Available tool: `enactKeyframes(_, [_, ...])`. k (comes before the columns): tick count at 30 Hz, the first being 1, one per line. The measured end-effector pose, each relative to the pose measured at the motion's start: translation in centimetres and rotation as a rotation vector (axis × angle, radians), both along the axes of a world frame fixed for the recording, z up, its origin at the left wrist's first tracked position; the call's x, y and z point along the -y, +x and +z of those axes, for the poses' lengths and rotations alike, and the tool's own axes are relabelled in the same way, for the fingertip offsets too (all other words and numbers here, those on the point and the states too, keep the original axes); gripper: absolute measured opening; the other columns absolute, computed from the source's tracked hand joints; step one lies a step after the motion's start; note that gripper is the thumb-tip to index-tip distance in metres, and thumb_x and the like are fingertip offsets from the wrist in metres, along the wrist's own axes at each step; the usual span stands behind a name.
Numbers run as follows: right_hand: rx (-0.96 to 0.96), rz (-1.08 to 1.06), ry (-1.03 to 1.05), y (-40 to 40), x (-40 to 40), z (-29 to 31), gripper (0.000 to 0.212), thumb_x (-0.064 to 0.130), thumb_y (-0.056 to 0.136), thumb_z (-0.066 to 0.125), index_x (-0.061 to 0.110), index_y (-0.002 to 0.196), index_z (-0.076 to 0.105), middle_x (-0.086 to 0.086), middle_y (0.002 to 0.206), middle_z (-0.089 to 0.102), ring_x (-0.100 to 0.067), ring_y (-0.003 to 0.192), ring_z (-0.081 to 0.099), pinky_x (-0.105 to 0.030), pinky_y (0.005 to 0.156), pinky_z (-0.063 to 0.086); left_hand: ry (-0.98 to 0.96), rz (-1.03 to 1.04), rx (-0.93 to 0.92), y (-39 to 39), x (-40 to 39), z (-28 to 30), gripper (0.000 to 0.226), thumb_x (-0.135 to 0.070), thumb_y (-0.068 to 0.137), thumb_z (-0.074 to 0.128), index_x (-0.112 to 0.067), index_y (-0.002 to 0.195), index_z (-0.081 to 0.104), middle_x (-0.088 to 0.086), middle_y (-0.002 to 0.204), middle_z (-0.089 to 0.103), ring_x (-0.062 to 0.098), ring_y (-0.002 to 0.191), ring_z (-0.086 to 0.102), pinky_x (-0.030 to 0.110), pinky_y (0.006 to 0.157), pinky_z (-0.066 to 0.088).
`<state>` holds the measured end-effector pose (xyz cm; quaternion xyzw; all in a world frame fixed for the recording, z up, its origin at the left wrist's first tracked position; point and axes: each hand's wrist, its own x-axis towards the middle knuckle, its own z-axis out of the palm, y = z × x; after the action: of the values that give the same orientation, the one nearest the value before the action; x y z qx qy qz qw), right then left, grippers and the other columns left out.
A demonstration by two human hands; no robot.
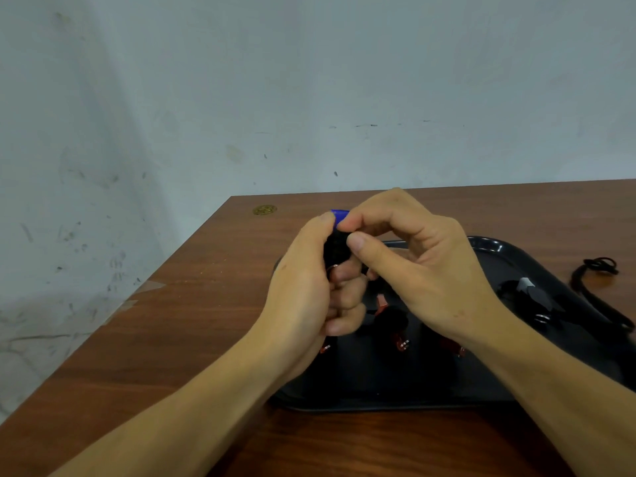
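Note:
My left hand (pixel 303 280) grips a small black part (pixel 335 249) upright above the dark tray (pixel 488 244), its fingers curled round the lower end, where a metal ring shows. A blue piece (pixel 339 215) sits at the part's top. My right hand (pixel 413 256) pinches that top end, with the forefinger on the blue piece and the thumb against the black body. Most of the part is hidden by both hands.
The tray lies on a brown wooden table (pixel 192 304) and holds several small black and red parts with metal ends (pixel 399 342) and a black tool (pixel 537 297). A black cord (pixel 595 266) lies right of the tray. A pale wall stands behind; the table's left edge is close.

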<state>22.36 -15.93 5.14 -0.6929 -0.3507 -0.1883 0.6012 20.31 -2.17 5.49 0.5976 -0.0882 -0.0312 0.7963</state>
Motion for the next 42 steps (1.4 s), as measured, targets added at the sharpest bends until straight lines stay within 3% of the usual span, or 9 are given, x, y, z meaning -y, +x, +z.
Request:
enactKeyframes(2, [-0.004,0.016,0.024,0.1,0.0,0.0,0.021,-0.004,0.093,0.062,0.016,0.098,0.069,-0.002,0.101,0.061,-0.01,0.079,0.069,-0.02,0.066,0.057,-0.033,-0.043,-0.004,0.1,-0.1,-0.1,0.052,-0.04,0.1,0.038,0.005,0.123,0.053,-0.001,0.062,0.029,0.011,0.045,0.025,0.016,0.037,0.02])
enactKeyframes(6, [-0.038,0.043,0.068,0.3,-0.1,-0.1,0.019,-0.005,0.092,0.063,0.013,0.097,0.068,-0.004,0.1,0.061,-0.009,0.081,0.069,-0.028,0.07,0.06,-0.111,-0.115,0.002,0.1,-0.2,0.0,0.025,-0.034,0.101,0.039,-0.012,0.101,0.051,0.0,0.066,0.024,0.01,0.047,0.018,0.014,0.036,0.018])
enactKeyframes(12, [0.0,-0.072,0.059,0.1,-0.2,-0.3,0.016,0.003,0.093,0.066,0.017,0.101,0.07,-0.003,0.104,0.067,-0.023,0.085,0.072,-0.032,0.059,0.059,-0.122,-0.061,-0.008,-0.1,0.0,0.5,0.014,-0.023,0.099,0.042,-0.018,0.089,0.05,-0.001,0.061,0.027,0.008,0.043,0.015,0.012,0.037,0.013])
enactKeyframes(17, [0.141,-0.215,-0.035,0.2,-0.7,-0.6,0.015,0.012,0.092,0.068,0.024,0.101,0.069,0.015,0.101,0.065,-0.018,0.097,0.065,-0.033,0.079,0.053,-0.128,0.0,0.004,-0.3,0.0,0.5,0.014,-0.017,0.098,0.043,-0.019,0.084,0.047,-0.001,0.06,0.026,0.008,0.04,0.016,0.011,0.038,0.013])
enactKeyframes(21, [0.302,-0.337,-0.134,0.1,-0.6,-0.6,0.015,0.017,0.091,0.068,0.029,0.1,0.067,0.02,0.099,0.061,-0.014,0.103,0.056,-0.024,0.09,0.044,-0.12,-0.013,0.008,-0.3,-0.2,0.6,0.017,-0.016,0.098,0.041,-0.019,0.081,0.045,-0.002,0.058,0.026,0.007,0.039,0.016,0.012,0.039,0.012])
enactKeyframes(27, [0.394,-0.481,-0.077,0.0,-1.3,-0.7,0.015,0.02,0.088,0.071,0.022,0.103,0.073,0.006,0.11,0.063,-0.013,0.115,0.049,-0.016,0.097,0.034,-0.149,-0.073,-0.002,-0.4,-0.6,0.9,0.01,-0.026,0.096,0.039,-0.019,0.088,0.039,-0.003,0.06,0.023,0.007,0.041,0.012,0.013,0.039,0.009])
enactKeyframes(32, [0.387,-0.437,-0.039,-0.2,-1.5,-0.8,0.009,0.017,0.086,0.074,0.017,0.095,0.075,0.01,0.113,0.065,-0.01,0.118,0.051,-0.016,0.098,0.037,-0.231,-0.107,-0.009,-0.7,-0.6,0.8,0.023,-0.037,0.077,0.053,-0.019,0.087,0.042,-0.003,0.061,0.02,0.01,0.046,0.009,0.016,0.039,0.008])
enactKeyframes(37, [0.337,-0.339,-0.016,-0.2,-1.5,-0.7,0.008,0.013,0.085,0.075,0.016,0.09,0.071,0.018,0.111,0.065,-0.012,0.115,0.057,-0.035,0.093,0.05,-0.227,-0.108,-0.037,-0.9,-0.4,1.1,0.035,-0.049,0.078,0.057,-0.018,0.094,0.056,-0.001,0.063,0.017,0.008,0.044,0.011,0.014,0.038,0.01])
enactKeyframes(42, [0.165,-0.131,0.033,0.2,-0.8,-0.6,0.017,0.005,0.086,0.073,0.019,0.093,0.067,0.012,0.109,0.065,-0.021,0.111,0.063,-0.036,0.085,0.054,-0.222,-0.157,-0.054,-0.8,-0.4,1.0,0.028,-0.038,0.083,0.054,-0.018,0.101,0.05,-0.003,0.059,0.023,0.007,0.042,0.015,0.012,0.035,0.014])
